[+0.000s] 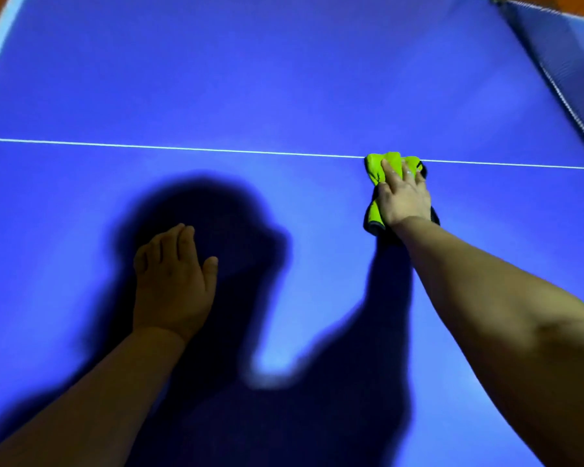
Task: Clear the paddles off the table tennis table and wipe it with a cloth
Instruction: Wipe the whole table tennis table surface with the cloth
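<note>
While the shadowed left hand (172, 288) lies flat, the right hand (403, 200) presses straight fingers (390, 170) onto the half-covered cloth (374, 170).

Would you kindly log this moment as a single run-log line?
phase: wiping | right hand: presses cloth on table at white line | left hand: flat on table | paddles: none in view

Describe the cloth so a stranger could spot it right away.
Follow the white line across the blue table toward the net on the right. The cloth lies on that line under the right hand, the only bright yellow-green thing there.
</note>
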A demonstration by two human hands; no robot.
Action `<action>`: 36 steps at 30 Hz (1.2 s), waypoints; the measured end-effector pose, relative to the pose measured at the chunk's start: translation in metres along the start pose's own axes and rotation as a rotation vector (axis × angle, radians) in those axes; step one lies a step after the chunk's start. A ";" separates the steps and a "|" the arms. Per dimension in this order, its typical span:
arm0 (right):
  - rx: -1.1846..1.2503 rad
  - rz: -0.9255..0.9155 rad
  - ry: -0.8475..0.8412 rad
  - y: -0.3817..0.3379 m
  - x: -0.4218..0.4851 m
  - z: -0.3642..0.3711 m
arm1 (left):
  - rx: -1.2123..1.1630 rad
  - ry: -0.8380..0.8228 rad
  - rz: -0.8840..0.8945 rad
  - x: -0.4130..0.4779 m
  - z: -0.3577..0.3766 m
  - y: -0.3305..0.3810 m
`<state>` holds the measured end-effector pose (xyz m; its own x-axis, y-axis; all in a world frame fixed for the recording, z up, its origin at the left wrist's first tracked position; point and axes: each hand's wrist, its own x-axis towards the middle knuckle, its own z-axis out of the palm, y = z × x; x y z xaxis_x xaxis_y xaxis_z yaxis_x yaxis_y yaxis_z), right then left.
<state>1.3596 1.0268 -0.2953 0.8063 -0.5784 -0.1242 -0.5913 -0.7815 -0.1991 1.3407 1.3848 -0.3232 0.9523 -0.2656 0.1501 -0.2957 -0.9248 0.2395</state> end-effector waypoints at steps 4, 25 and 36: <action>-0.035 0.003 0.000 -0.020 0.014 0.006 | 0.019 -0.006 0.011 0.003 0.005 -0.003; -0.109 -0.308 -0.121 -0.234 -0.073 0.058 | -0.496 0.136 -0.123 0.004 -0.013 -0.049; -0.152 -0.442 -0.019 -0.417 -0.135 0.115 | -0.172 0.144 -0.159 0.002 -0.070 -0.279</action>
<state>1.4991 1.4575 -0.3078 0.9808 -0.1793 -0.0773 -0.1861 -0.9782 -0.0926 1.4196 1.6611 -0.3227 0.9709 -0.0681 0.2295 -0.1636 -0.8885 0.4286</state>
